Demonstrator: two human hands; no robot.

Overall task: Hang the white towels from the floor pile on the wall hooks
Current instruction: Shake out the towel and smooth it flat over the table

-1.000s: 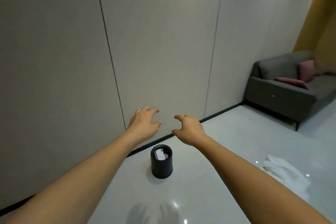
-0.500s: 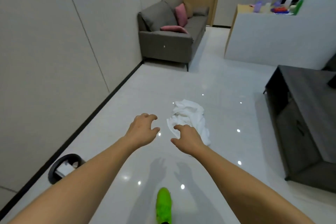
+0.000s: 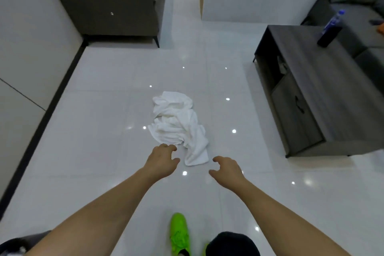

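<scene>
A crumpled pile of white towels (image 3: 178, 124) lies on the glossy white floor in the middle of the view. My left hand (image 3: 162, 160) hovers just before the pile's near left edge, fingers loosely curled and holding nothing. My right hand (image 3: 226, 169) is stretched out to the right of the pile's near end, fingers also loosely curled and empty. Neither hand touches the towels. No wall hooks are in view.
A grey panelled wall (image 3: 27, 52) with a black skirting runs along the left. A grey sofa (image 3: 112, 8) with a pink cushion stands at the back left. A dark low cabinet (image 3: 311, 89) with a bottle (image 3: 330, 29) is at the right. My green shoe (image 3: 179, 233) is below.
My view has swung from the wall and the black bin to the floor. The towel pile is now centred and closer, and both hands have come near its front edge.
</scene>
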